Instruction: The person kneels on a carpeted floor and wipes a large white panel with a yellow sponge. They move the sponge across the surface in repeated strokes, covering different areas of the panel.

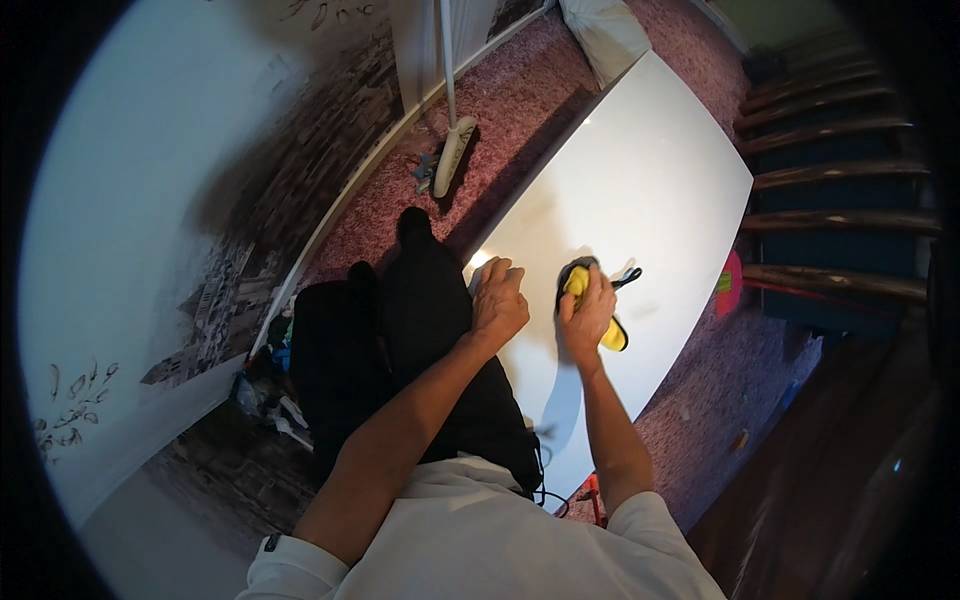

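Observation:
A yellow cloth with black edging [616, 335] is bunched under my right hand [589, 315], whose fingers press it against a glossy white panel [637, 165]. From the cloth a black loop [628, 277] sticks out to the right. My left hand [501, 298] rests at the panel's left edge, beside my knee. Its fingers are bent and their tips are hidden, so I cannot tell whether they grip the edge. The panel slants across the view, with my right forearm's shadow on its lower part.
A floor broom [454, 157] stands on pink carpet [510, 82] by the wall, debris at its head. Dark wooden slats [832, 172] line the right side. A pink object [728, 285] lies beside the panel. Bagged clutter [266, 390] sits left of my legs, a pale cushion-like bundle [604, 34] beyond the panel.

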Tool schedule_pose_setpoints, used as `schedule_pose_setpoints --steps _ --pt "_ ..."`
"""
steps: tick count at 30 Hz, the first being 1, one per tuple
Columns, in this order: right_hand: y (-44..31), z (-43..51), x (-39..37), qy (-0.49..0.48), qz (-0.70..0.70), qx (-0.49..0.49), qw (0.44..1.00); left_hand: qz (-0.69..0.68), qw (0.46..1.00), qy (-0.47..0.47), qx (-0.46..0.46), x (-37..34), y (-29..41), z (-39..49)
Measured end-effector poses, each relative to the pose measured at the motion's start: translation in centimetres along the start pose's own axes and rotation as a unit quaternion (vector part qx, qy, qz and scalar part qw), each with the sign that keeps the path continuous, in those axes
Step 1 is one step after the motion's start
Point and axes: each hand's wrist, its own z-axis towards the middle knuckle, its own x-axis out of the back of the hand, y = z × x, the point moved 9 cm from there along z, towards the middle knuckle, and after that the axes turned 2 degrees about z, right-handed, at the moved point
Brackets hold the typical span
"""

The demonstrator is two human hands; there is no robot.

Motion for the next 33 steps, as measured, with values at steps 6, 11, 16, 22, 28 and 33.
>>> schedule_pose_setpoints --steps 6,11,16,22,28,33 --pt "3.0 5.6 -0.4 0.0 -0.098 -0.014 0.995 -0.029 0.999 -0.002 0.02 0.1 -0.1 0.1" --pt "-0.2 1.7 -0.8 -0.021 -0.125 -0.011 0.992 -0.022 1.0 0.008 0.011 0.3 0.0 0.2" --pt "-1.9 -0.1 -0.6 -0.034 -0.051 0.026 0.998 -0.023 1.0 0.005 -0.003 0.4 0.3 0.1" --pt "1.4 5.5 -1.2 -0.01 -0.027 0.006 1.0 -0.045 0.999 -0.004 0.021 0.1 0.0 0.3" --pt "-1.8 2.7 -1.8 0.017 -0.004 0.006 1.0 -0.047 0.999 0.01 0.02 0.5 0.1 0.2" --pt "-4.8 -0.7 -2.3 0.004 0.012 0.071 0.997 -0.058 0.998 0.016 0.015 0.8 0.4 0.1"
